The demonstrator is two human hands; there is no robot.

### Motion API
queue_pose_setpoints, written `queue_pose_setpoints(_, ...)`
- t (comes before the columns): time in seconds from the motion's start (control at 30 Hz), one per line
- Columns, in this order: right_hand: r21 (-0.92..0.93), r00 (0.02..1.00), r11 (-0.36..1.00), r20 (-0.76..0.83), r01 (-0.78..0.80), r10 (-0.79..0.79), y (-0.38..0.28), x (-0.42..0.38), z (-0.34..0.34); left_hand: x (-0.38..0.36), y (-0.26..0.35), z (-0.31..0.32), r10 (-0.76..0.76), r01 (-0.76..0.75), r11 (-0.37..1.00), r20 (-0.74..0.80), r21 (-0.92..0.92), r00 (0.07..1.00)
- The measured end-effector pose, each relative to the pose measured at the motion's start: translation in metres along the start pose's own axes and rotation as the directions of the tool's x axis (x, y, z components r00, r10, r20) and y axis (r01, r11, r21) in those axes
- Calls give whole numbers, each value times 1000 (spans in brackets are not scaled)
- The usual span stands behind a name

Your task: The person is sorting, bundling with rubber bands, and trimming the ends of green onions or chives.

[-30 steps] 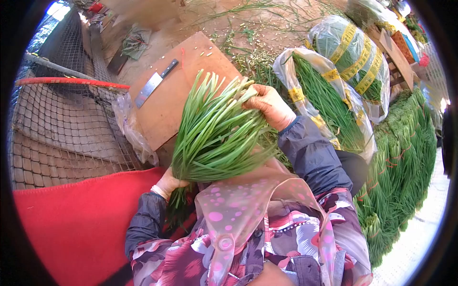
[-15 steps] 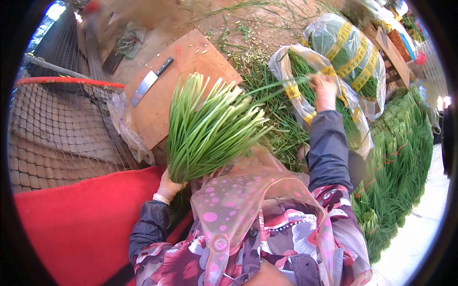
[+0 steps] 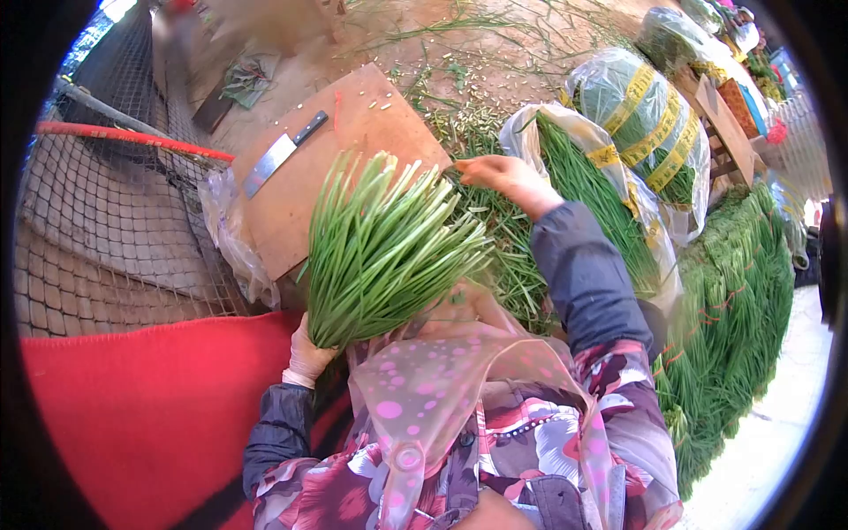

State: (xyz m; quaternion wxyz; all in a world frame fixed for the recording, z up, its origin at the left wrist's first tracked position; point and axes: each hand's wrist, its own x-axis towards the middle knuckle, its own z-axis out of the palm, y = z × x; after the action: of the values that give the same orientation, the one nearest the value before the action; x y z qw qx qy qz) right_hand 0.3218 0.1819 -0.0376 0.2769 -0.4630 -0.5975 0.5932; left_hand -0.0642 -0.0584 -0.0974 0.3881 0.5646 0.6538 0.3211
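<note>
My left hand [image 3: 309,353], in a thin pale glove, is closed round the lower end of a large bunch of garlic chives [image 3: 389,256]. The pale stem ends fan out up and to the right. My right hand [image 3: 508,179] is just beyond those ends, its fingertips pressed together near the board's right corner. Whatever is between those fingers, if anything, is too small to make out. A cleaver [image 3: 281,155] with a black handle lies on the brown board [image 3: 291,212] behind the bunch.
An opened plastic bag of chives [image 3: 587,190] and a taped full bag [image 3: 649,124] stand to the right. Tied chive bundles [image 3: 724,327] are stacked beside me. Trimmings [image 3: 521,274] litter the ground. Netting [image 3: 106,238] and a red cloth [image 3: 159,406] lie on the left.
My right hand has moved left from over the opened bag to the stem ends of the bunch. The green blade it was pulling no longer shows. My left hand keeps its hold.
</note>
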Motion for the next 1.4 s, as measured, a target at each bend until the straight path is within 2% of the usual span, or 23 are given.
queue_pose_setpoints(0.1, -366, 980, 931, 179, -13, 84, -33, 14, 24, -1, 0, -5, -75, 77, 982, -18, 172, 997)
queue_pose_setpoints(0.27, -306, 998, 951, 55, 52, -37, -6, 20, 36, -1, 28, -29, 2, 23, 951, -79, 310, 997)
queue_pose_setpoints(0.3, -233, 988, 961, 52, 151, -143, -11, 9, 60, -16, 58, -53, 93, -54, 944, -105, 325, 990)
queue_pose_setpoints(0.37, -136, 996, 990, 89, 42, -29, 1, 18, 50, -5, 56, -56, 234, -155, 879, -125, 451, 964)
queue_pose_setpoints(0.47, 5, 999, 999, 17, 34, -34, 11, 2, 42, 5, 68, -50, 258, -227, 886, -24, 404, 966)
queue_pose_setpoints(0.57, -110, 999, 993, -17, 38, -40, 31, 16, 33, 30, 45, -43, 346, -302, 833, -11, 463, 938)
queue_pose_setpoints(0.6, -525, 999, 851, 18, -13, 27, 2, -8, 33, 33, 40, -38, 247, -239, 883, 33, 404, 969)
queue_pose_setpoints(0.63, -644, 996, 764, 32, -39, 78, -5, -13, 37, 34, 35, -37, 255, -250, 884, 40, 396, 966)
queue_pose_setpoints(0.7, -885, 999, 464, 47, 45, -7, 9, -14, 41, 28, 43, -37, 236, -239, 866, 62, 440, 970)
queue_pose_setpoints(0.77, -898, 993, 427, 77, 106, -86, 5, -20, 37, 33, 62, -30, 256, -268, 899, 81, 347, 963)
queue_pose_setpoints(0.83, -848, 988, 512, 73, 135, -139, -9, -28, 30, 26, 57, -35, 129, -142, 909, 60, 393, 990)
queue_pose_setpoints(0.87, -527, 961, 816, -248, -238, 120, -16, -36, 57, 4, 60, -44, 167, -180, 932, 69, 315, 984)
queue_pose_setpoints(0.9, -641, 991, 755, -95, -137, 99, 8, -14, -7, 31, 45, -37, 138, -144, 888, 45, 437, 989)
queue_pose_setpoints(0.93, -890, 977, 456, -125, -33, -173, 16, -10, -26, 20, 45, -49, 95, -98, 897, 30, 430, 995)
queue_pose_setpoints(0.97, -932, 941, 362, -153, -35, -303, 42, -17, -31, 28, 46, -31, 101, -113, 916, 51, 386, 994)
queue_pose_setpoints(1.0, -917, 963, 319, -266, -242, -34, 37, -42, -64, 17, 36, -34, 127, -116, 906, 0, 406, 992)
queue_pose_setpoints(1.07, -963, 974, 150, -216, -223, 65, 91, -57, -79, 26, 29, -25, 168, -148, 898, -13, 415, 986)
queue_pose_setpoints(1.1, -984, 964, 27, -165, -174, 209, 165, -90, -92, 23, 29, -27, 133, -122, 938, -13, 325, 991)
queue_pose_setpoints(1.17, -974, 862, 30, -184, -224, 473, 111, -99, -72, 21, 26, -22, 100, -96, 969, -6, 227, 995)
queue_pose_setpoints(1.23, -875, 904, 371, -153, -312, 399, 59, -92, -47, 19, 18, -26, 51, -63, 969, 60, 240, 997)
queue_pose_setpoints(1.27, -591, 960, 762, -90, -266, 265, 60, -79, -44, 22, 23, -22, 50, -61, 978, 62, 198, 997)
queue_pose_setpoints(1.3, -215, 988, 968, -108, -127, 106, 50, -59, -41, 24, 18, -18, 53, -64, 979, 61, 194, 997)
queue_pose_setpoints(1.4, -84, 997, 996, -79, -21, 15, -2, -14, -5, 28, 19, -16, 77, -90, 981, 81, 173, 994)
